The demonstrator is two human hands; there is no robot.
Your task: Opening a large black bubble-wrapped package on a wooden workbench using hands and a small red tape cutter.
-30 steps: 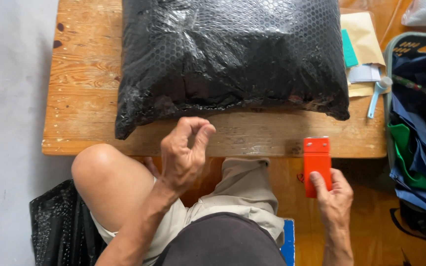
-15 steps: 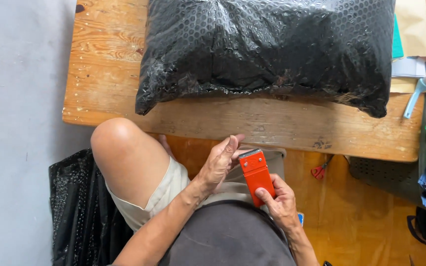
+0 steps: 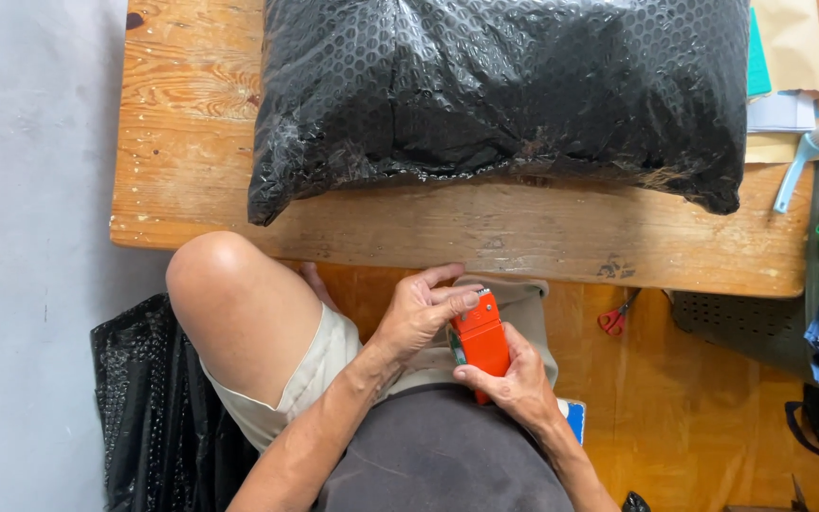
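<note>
Orange tape dispenser (image 3: 479, 339) now in lap, off the desk (image 3: 191, 190) edge | right hand (image 3: 514, 384) grip grasping its body | left hand (image 3: 419, 313) has joined, fingertips clenched on its top end | black bubble-wrapped parcel (image 3: 495, 95) unmoved.

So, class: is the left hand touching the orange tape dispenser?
Touching. The head view shows the left hand with its fingertips on the top of the orange tape dispenser, which the right hand grips.

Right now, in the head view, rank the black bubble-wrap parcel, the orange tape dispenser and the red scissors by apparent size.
1. Black bubble-wrap parcel, by far the largest.
2. Orange tape dispenser, held in both hands and nearer the camera.
3. Red scissors, smallest, on the floor and partly hidden by the table.
</note>
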